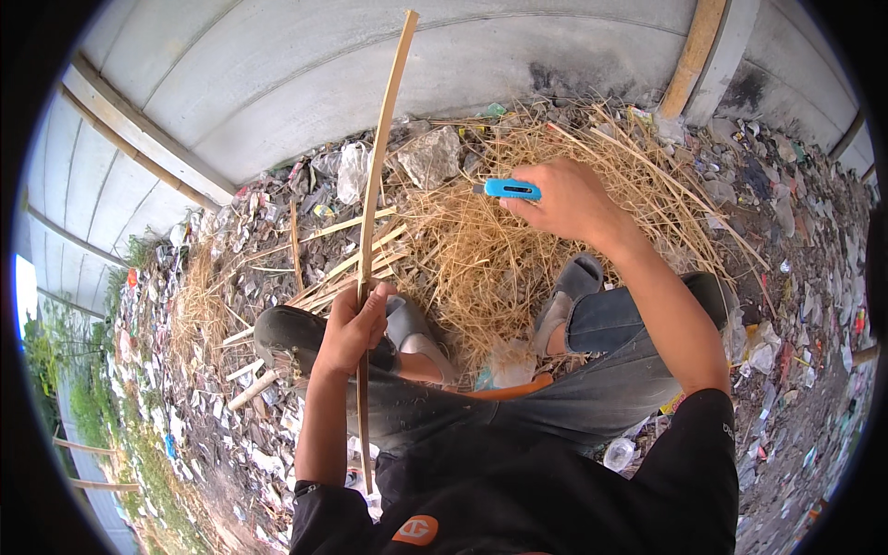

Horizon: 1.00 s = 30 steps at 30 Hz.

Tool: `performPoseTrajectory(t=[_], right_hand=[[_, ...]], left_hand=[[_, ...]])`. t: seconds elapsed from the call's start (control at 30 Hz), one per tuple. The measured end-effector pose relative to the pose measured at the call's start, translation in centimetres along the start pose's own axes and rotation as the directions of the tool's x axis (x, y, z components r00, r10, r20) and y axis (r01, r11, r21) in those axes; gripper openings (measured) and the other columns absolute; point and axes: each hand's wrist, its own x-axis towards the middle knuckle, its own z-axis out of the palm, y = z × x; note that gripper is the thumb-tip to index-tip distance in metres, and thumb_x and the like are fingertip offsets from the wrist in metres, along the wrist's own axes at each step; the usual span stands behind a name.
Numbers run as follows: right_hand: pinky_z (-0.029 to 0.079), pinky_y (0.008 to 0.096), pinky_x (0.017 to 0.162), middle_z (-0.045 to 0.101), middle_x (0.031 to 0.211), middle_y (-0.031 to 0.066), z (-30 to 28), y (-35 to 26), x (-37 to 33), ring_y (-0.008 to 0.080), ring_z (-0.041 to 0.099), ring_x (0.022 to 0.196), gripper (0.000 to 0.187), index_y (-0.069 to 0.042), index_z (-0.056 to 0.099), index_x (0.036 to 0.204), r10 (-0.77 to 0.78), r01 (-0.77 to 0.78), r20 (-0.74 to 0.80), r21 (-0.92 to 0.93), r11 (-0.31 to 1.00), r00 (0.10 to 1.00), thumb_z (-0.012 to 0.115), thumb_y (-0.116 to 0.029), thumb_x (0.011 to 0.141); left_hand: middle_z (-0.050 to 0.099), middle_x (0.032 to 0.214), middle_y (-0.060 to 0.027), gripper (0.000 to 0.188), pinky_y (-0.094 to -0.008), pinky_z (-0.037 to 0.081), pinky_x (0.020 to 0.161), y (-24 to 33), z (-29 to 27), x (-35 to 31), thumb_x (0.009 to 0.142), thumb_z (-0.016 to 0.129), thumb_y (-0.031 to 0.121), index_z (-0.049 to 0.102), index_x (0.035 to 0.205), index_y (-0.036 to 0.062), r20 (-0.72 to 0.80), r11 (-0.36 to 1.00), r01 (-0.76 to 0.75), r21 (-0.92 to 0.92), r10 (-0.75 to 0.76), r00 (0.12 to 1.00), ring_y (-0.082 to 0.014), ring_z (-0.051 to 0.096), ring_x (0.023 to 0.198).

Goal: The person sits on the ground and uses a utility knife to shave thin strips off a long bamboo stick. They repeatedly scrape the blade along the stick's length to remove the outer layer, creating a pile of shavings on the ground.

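Observation:
A long, thin bamboo strip (377,153) stands nearly upright in my left hand (353,328), whose fingers are wrapped round it at about its middle. Its lower end reaches down past my thigh to my shirt. Out to the right, my right hand (569,199) grips a blue utility knife (514,190) with its tip pointing left, apart from the strip. Below the knife spreads a heap of pale bamboo shavings (476,250) between my feet. Several cut bamboo strips (347,268) lie on the ground beside my left hand.
A grey concrete panel wall (305,83) runs across the far side, with a bamboo pole (694,55) against it. A stone (431,157) and a white plastic bag (353,172) lie near its foot. Litter (782,277) covers the ground on both sides. A clear plastic cup (619,453) lies by my right thigh.

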Motion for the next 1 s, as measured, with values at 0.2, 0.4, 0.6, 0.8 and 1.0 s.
performPoseTrajectory(t=[0.2,0.4,0.6,0.8,1.0], right_hand=[[0.054,0.0444,0.059,0.07,0.068,0.0109,1.9,-4.5,-1.3,0.0303,0.07,0.063,0.019,-0.01,0.072,0.085,-0.152,0.146,0.132,0.052,0.988,0.98,0.071,-0.029,0.089],[0.05,0.043,0.054,0.066,0.062,0.0096,3.2,-4.5,-1.9,0.0307,0.067,0.058,0.022,-0.009,0.068,0.077,-0.225,0.217,0.048,0.139,0.966,0.973,0.075,-0.029,0.084],[0.049,0.0434,0.053,0.065,0.059,0.0095,2.1,-3.7,-2.1,0.0302,0.064,0.054,0.015,-0.011,0.072,0.074,-0.199,0.179,0.25,0.101,0.979,0.947,0.075,-0.025,0.079],[0.049,0.0447,0.055,0.065,0.06,0.0101,0.8,-3.2,-2.0,0.0304,0.064,0.056,0.007,-0.012,0.072,0.071,-0.122,0.107,0.245,0.073,0.992,0.962,0.073,-0.018,0.074],[0.049,0.0447,0.052,0.063,0.061,0.0089,2.9,-3.8,-2.1,0.0302,0.065,0.055,0.01,-0.011,0.068,0.071,-0.309,0.31,0.075,0.005,0.951,0.948,0.076,-0.017,0.074]], left_hand=[[0.039,0.058,0.009,0.036,-0.0261,0.021,0.043,3.0,3.2,3.4,0.104,0.065,0.036,0.067,0.105,0.0007,0.025,0.995,-0.038,0.09,0.036,0.999,-0.0029,0.032,0.047],[0.049,0.059,0.006,0.038,-0.029,0.031,0.049,1.9,3.6,5.3,0.099,0.071,0.03,0.061,0.073,0.0049,-0.025,0.89,-0.188,0.416,0.218,0.976,-0.0044,0.041,0.054],[0.049,0.058,0.0049,0.033,-0.0302,0.033,0.05,0.8,2.2,5.8,0.097,0.07,0.026,0.06,0.074,0.0044,-0.153,0.81,-0.286,0.512,0.414,0.897,-0.0062,0.042,0.055],[0.046,0.057,0.0053,0.044,-0.0279,0.027,0.046,2.1,-0.1,4.8,0.097,0.072,0.042,0.068,0.082,0.0016,-0.22,0.929,-0.094,0.358,0.182,0.959,-0.0048,0.038,0.049],[0.044,0.056,0.0081,0.044,-0.025,0.023,0.044,2.5,3.3,4.3,0.092,0.079,0.042,0.072,0.096,-0.0007,0.041,0.975,-0.063,0.215,0.056,0.998,-0.0027,0.035,0.046]])
